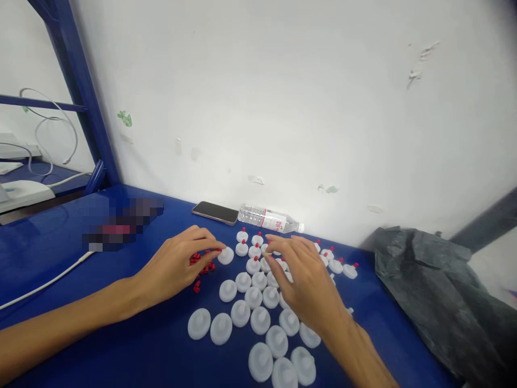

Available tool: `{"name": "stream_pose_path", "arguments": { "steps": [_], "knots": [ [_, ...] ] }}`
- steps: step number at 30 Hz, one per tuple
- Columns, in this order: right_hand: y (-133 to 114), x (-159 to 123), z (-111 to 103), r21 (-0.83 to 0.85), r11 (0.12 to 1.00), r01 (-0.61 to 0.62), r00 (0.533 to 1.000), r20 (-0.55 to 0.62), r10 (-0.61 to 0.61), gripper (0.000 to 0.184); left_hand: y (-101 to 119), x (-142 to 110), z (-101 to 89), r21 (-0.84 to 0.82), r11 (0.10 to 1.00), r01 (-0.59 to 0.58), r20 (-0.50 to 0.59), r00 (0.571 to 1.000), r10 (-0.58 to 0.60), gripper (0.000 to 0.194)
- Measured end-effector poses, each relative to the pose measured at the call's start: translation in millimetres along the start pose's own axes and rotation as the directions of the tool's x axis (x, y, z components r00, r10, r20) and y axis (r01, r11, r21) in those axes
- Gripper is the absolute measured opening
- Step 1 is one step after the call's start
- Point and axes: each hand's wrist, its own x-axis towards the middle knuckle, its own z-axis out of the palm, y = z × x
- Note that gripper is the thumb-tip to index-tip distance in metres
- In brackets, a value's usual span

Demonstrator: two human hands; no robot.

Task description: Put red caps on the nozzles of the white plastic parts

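Note:
My left hand (183,261) is closed in a pinch, a small red cap at its fingertips. A white disc with a short nozzle (226,256) is right beside those fingertips. Small red caps (196,287) lie in a loose pile partly behind this hand. My right hand (305,277) reaches over the white nozzle discs, thumb and index finger bent together near one in the back rows; what they grip is partly hidden. Several discs at the back, such as one disc (253,265), carry red caps on their nozzles. Nearer discs (260,362) have bare nozzles.
A phone (215,212) and a clear water bottle (269,218) lie along the wall. A dark plastic bag (432,291) is at the right. On the left, a white cable (48,283) crosses the blue table (153,345) toward a blurred object (121,225). A blue frame post (83,91) rises behind.

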Motion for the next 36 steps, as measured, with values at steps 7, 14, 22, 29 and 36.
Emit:
{"name": "stream_pose_path", "arguments": {
  "steps": [7, 14, 22, 29, 36],
  "knots": [
    [2, -2, 2, -0.027, 0.998, 0.055, 0.996, 0.068, -0.053, 0.013, -7, -5, 11.1, -0.066, 0.995, -0.072, 0.110, 0.991, 0.079, 0.029],
    [-1, -1, 2, -0.020, 0.998, 0.058, 0.994, 0.094, -0.056, 0.013, 7, -4, -3.3, -0.066, 0.989, -0.134, 0.153, 0.978, 0.142, 0.011],
    [-5, -2, 3, -0.012, 0.998, 0.063, 0.992, 0.111, -0.062, 0.016, -2, -1, -2.7, 0.102, 0.989, -0.106, 0.226, 0.971, 0.081, 0.015],
    [-6, -4, 6, -0.009, 0.997, 0.072, 0.991, 0.112, -0.071, 0.015, -8, -5, 3.8, 0.120, 0.985, -0.125, 0.291, 0.953, 0.085, 0.017],
    [-5, -6, 11, 0.009, 0.995, 0.096, 0.990, 0.102, -0.097, 0.014, -11, -6, 5.0, 0.141, 0.984, -0.106, 0.305, 0.951, 0.059, 0.010]
  ]
}}
